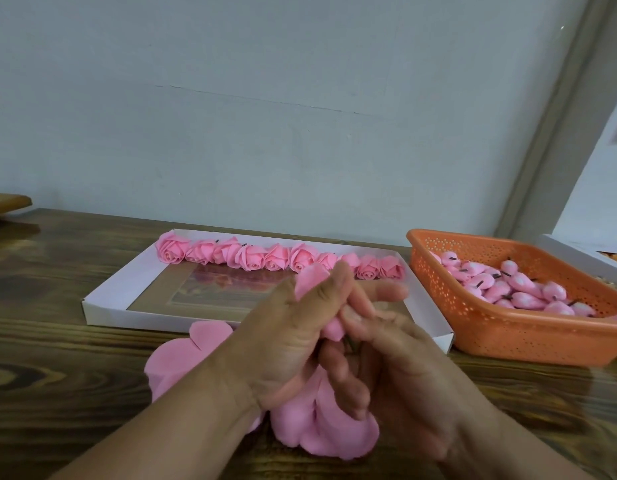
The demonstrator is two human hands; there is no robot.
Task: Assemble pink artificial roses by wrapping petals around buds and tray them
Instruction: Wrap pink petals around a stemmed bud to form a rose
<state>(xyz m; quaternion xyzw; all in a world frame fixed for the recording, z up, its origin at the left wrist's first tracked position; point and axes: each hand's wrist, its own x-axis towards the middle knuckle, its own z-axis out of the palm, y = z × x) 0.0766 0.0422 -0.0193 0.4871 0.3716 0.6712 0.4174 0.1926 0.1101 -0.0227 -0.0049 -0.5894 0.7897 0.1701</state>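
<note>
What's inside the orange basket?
The orange basket holds a pile of pink buds with short dark stems. Its near wall hides the bottom, so how deep the pile goes cannot be seen.

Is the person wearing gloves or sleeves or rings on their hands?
No. Both the left hand and the right hand are bare, with no gloves. No rings, watch or bracelets show on the fingers or wrists. The forearms are uncovered as far as the picture reaches, so no sleeve is seen.
</note>
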